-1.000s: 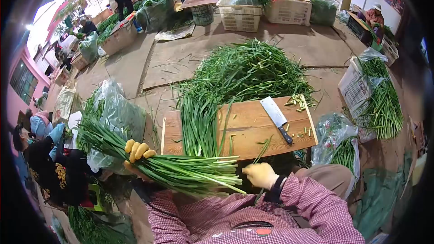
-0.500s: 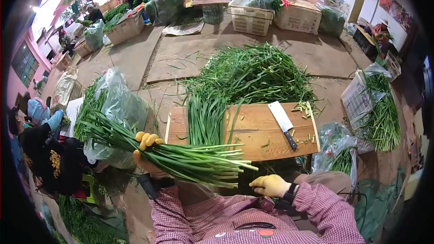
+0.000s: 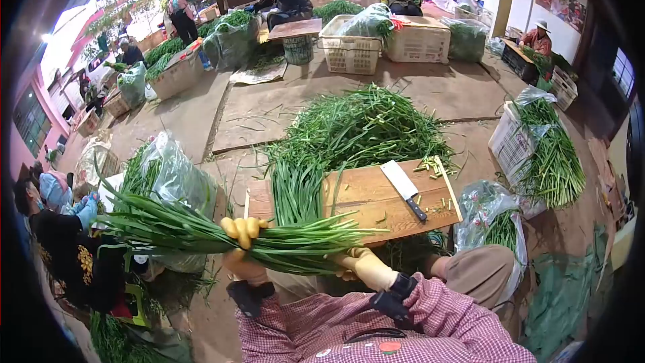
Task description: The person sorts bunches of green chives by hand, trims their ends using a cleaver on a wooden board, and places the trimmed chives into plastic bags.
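Observation:
A long bunch of green stalks (image 3: 302, 242) lies sideways in front of my body, leafy ends to the left, pale cut ends to the right. My left hand (image 3: 243, 234), in yellow finger covers, is closed round its middle. My gloved right hand (image 3: 359, 265) is under the cut ends, touching them; its fingers are partly hidden behind the stalks. Beyond, more leaves (image 3: 297, 188) lie across the left part of a wooden board (image 3: 356, 195). A cleaver (image 3: 403, 189) with a dark handle rests on the board's right part, beside short cut pieces.
Behind the board is a large heap of greens (image 3: 369, 124). Plastic bags of greens stand left (image 3: 178, 175) and right (image 3: 487, 212). A white crate (image 3: 514, 141) holds greens at the right. A person in black (image 3: 67, 249) sits at the left; other people sit farther back.
My right hand has moved from beside the bunch to beneath its cut ends. The bunch, still in my left hand, now lies more level. The camera view has shifted.

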